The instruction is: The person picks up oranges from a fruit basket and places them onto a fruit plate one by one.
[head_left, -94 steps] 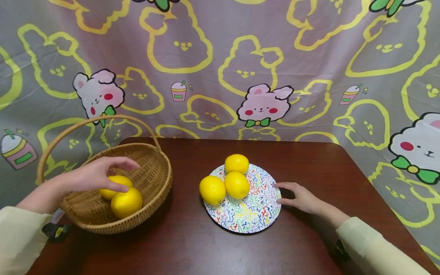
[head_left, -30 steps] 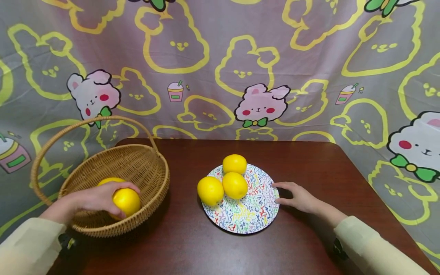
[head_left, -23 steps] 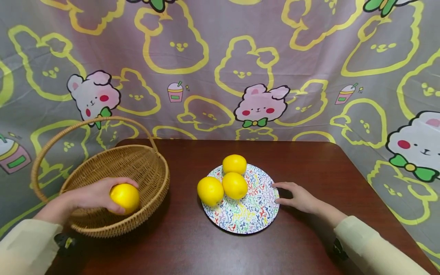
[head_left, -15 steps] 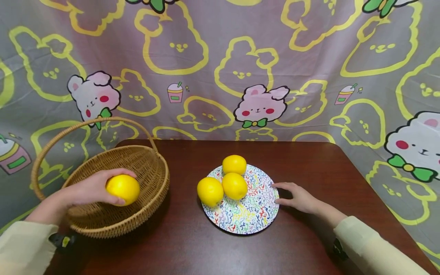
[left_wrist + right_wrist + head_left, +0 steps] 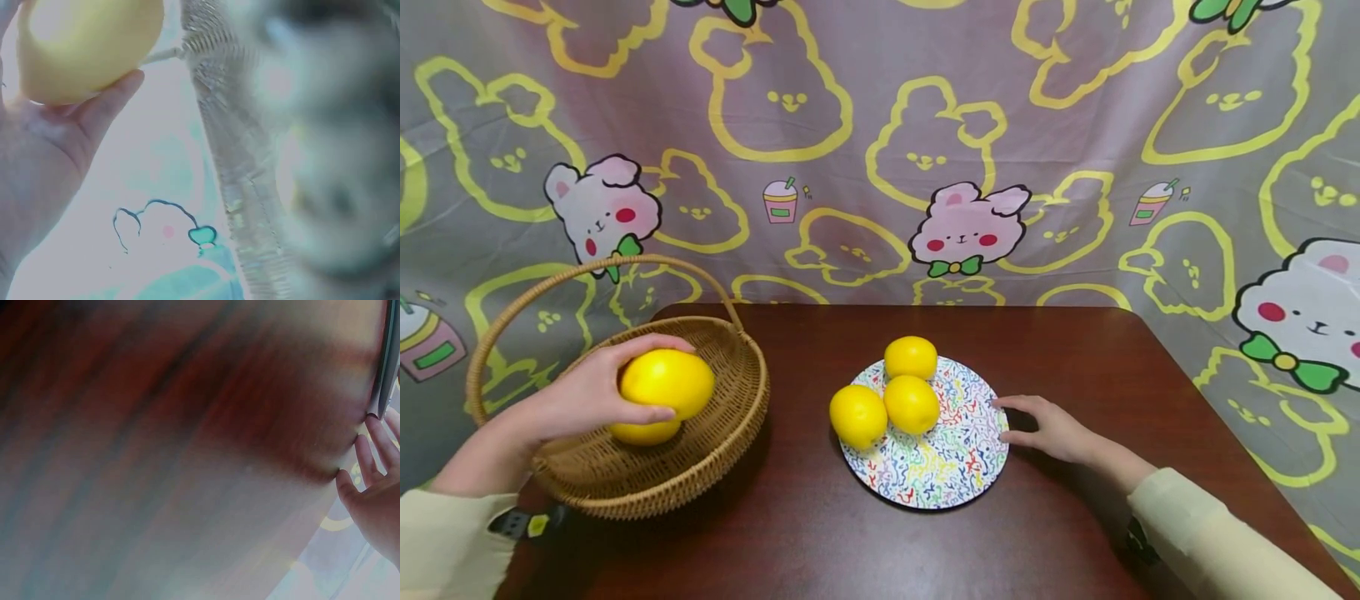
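Note:
My left hand (image 5: pixel 587 390) grips a yellow lemon (image 5: pixel 672 383) and holds it over the wicker basket (image 5: pixel 739 429), thumb on the near side and fingers over the far side. The same lemon (image 5: pixel 87 47) fills the upper left of the left wrist view. Another lemon (image 5: pixel 646 432) lies in the basket, partly hidden beneath the held one. On the patterned round plate (image 5: pixel 940 467) are three lemons (image 5: pixel 913 405), grouped at its left and back. My right hand (image 5: pixel 1056 431) rests with extended fingertips at the plate's right rim, and holds nothing.
The basket's tall arched handle (image 5: pixel 617 260) rises at the back left. A dark brown table (image 5: pixel 820 542) carries everything. Behind and at the sides hangs a curtain (image 5: pixel 865 150) printed with bears and rabbits.
My left hand reached into the basket, took hold of a lemon and raised it, uncovering the other lemon below. My right hand and the plate have stayed in place.

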`<action>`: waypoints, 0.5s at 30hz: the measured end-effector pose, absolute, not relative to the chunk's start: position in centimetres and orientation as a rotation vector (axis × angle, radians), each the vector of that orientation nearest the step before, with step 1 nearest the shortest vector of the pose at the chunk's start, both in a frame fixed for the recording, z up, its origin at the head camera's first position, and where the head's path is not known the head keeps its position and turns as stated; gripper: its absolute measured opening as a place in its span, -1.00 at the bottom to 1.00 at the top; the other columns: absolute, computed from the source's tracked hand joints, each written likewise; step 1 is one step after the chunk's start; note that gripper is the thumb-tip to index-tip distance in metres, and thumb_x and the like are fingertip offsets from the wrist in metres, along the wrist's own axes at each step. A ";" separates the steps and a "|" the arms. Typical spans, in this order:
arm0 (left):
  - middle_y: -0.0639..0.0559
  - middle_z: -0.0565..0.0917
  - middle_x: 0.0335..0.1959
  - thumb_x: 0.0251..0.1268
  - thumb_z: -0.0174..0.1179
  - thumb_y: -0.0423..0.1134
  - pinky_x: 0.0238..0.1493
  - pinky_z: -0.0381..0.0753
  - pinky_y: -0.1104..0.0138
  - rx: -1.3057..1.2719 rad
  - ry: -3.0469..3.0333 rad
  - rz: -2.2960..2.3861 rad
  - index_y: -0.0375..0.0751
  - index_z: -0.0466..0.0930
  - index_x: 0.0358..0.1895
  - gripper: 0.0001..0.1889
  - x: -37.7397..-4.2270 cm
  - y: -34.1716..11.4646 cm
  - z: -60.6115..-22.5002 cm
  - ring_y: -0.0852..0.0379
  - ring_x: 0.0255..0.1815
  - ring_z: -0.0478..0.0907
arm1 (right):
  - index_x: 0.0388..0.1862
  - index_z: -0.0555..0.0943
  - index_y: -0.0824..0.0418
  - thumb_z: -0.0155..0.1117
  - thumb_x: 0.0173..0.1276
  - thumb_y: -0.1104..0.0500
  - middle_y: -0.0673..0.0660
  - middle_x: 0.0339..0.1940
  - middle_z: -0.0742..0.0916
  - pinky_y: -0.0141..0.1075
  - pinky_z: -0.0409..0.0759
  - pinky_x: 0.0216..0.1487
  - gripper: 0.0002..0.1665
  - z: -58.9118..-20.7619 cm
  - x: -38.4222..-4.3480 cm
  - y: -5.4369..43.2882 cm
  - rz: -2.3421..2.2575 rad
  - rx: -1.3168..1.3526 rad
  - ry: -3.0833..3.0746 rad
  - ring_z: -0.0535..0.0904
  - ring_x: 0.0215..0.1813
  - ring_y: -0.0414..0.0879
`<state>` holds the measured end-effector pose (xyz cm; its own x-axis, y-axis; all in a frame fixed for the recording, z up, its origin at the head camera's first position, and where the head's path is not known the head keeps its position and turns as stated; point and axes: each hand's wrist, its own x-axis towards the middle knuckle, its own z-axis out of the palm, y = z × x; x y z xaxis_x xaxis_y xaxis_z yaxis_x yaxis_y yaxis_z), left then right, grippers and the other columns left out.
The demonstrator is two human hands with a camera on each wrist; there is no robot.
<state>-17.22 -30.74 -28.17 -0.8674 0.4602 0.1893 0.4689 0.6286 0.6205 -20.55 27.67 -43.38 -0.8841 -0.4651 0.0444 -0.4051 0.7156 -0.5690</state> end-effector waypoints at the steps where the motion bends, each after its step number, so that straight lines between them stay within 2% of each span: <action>1: 0.08 0.56 0.03 -0.02 0.52 -0.27 -0.31 0.53 0.26 -0.815 -2.814 -1.087 -0.03 0.44 0.24 -0.32 -17.2 -30.5 -28.0 0.07 -0.22 0.53 | 0.28 0.51 0.22 0.41 0.24 -0.04 0.23 0.21 0.59 0.18 0.35 0.22 -0.32 -43.4 -20.6 27.7 -0.898 -0.717 2.814 0.44 0.25 0.20; 10: 0.11 0.51 0.11 -0.04 0.53 -0.24 -0.25 0.54 0.22 -0.905 -2.787 -1.062 0.02 0.44 0.25 -0.30 -17.2 -27.6 -26.8 0.07 -0.16 0.51 | 0.28 0.51 0.23 0.41 0.24 -0.02 0.23 0.21 0.59 0.19 0.35 0.21 -0.32 -43.3 -20.6 27.7 -0.910 -0.732 2.805 0.44 0.25 0.21; 15: 0.12 0.54 0.05 -0.04 0.52 -0.22 -0.25 0.55 0.18 -0.968 -2.794 -1.066 0.01 0.42 0.24 -0.30 -18.0 -25.9 -26.3 0.03 -0.17 0.51 | 0.28 0.51 0.23 0.41 0.24 -0.03 0.23 0.22 0.58 0.19 0.35 0.22 -0.32 -43.3 -20.6 27.6 -0.905 -0.731 2.808 0.44 0.26 0.21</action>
<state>-17.95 -25.92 -26.34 -0.8104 0.5480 0.2073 0.5467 0.5802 0.6036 -20.60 27.63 -43.31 -0.8794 -0.4736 0.0486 -0.4128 0.7077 -0.5734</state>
